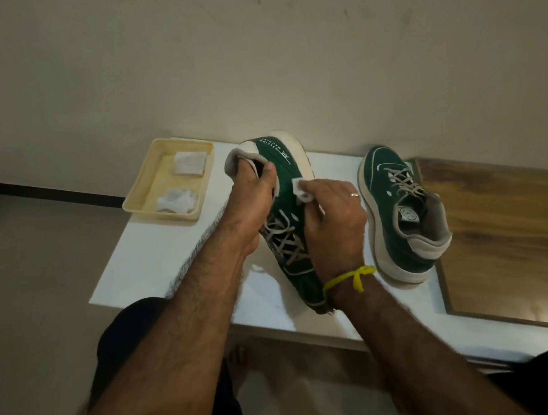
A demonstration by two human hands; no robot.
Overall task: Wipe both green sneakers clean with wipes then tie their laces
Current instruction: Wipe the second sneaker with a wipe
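The left hand grips the held sneaker by its opening; right-hand fingers pinch a wipe. Hard rubbing could twist the shoe loose onto the worktop.

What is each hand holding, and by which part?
The left hand grips one green sneaker by its heel collar, fingers inside the opening. The right hand pinches a white wipe against that sneaker's side.

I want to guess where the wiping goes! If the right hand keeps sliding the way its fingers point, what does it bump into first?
Probably the left hand, gripping the heel opening of the held green sneaker. The right hand presses its wipe on the sneaker's side, fingers pointing that way. Depth is uncertain.
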